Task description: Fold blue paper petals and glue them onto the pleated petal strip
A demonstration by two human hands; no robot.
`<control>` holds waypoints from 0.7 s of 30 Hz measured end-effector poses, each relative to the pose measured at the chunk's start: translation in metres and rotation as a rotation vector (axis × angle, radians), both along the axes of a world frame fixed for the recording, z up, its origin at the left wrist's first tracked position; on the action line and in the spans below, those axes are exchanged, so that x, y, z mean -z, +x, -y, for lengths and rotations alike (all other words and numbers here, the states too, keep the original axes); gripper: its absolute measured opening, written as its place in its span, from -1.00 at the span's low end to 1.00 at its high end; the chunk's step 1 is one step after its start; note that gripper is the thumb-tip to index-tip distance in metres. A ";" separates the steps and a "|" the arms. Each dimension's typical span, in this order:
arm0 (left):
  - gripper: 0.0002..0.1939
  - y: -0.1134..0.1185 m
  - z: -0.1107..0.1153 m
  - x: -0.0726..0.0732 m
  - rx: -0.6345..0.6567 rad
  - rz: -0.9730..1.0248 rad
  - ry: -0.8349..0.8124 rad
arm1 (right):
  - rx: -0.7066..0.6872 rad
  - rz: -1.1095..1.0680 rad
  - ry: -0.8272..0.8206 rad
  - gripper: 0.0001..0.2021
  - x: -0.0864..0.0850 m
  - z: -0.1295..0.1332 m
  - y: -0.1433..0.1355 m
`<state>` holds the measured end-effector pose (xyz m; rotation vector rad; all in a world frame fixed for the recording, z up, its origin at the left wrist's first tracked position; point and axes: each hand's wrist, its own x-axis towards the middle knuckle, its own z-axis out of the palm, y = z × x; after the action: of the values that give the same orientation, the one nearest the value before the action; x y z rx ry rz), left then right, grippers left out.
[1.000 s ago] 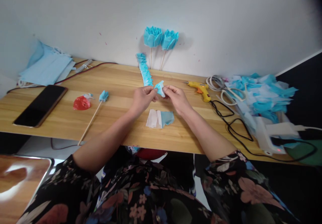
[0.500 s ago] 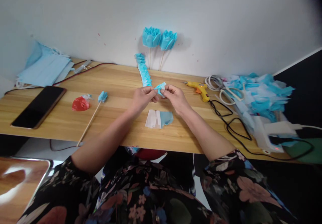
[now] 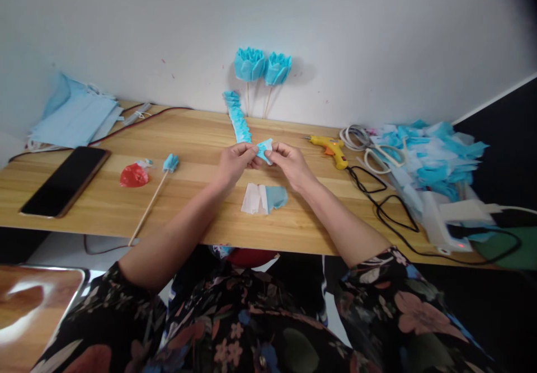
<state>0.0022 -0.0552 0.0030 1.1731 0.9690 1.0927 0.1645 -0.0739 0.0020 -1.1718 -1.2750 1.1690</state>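
Between my left hand (image 3: 238,163) and my right hand (image 3: 289,164) is a small blue and white fabric petal (image 3: 264,149), pinched from both sides above the table. Just behind my left hand lies a row of overlapping blue petals (image 3: 237,117). Below my hands, white and blue fabric pieces (image 3: 265,198) rest on the wood. To the left, a wooden stick with a small blue bud (image 3: 170,163) lies with its lower end over the table edge. Two finished-looking blue fabric flowers (image 3: 250,64) on sticks lean against the wall.
A yellow glue gun (image 3: 329,147) lies to the right, its black cord running to a white power strip (image 3: 444,227). Scissors (image 3: 380,159) lie beside a heap of blue and white scraps (image 3: 436,152). At left are face masks (image 3: 75,113), a phone (image 3: 65,182) and red film (image 3: 134,175).
The petal has been turned between my fingers and now shows a flatter, wider face. Both hands stay in nearly the same place, and the view has shifted slightly.
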 end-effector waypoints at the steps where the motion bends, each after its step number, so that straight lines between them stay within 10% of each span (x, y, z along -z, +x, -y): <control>1: -0.80 0.000 0.000 0.001 0.002 0.003 0.002 | -0.005 -0.002 0.000 -0.71 0.000 0.000 0.000; 21: -0.71 0.007 -0.001 0.011 0.082 0.035 0.050 | 0.001 -0.015 0.034 -0.74 -0.002 0.001 -0.001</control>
<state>0.0091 -0.0537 -0.0082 1.2204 0.8639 1.0739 0.1639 -0.0746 0.0040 -1.1368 -1.2783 1.1490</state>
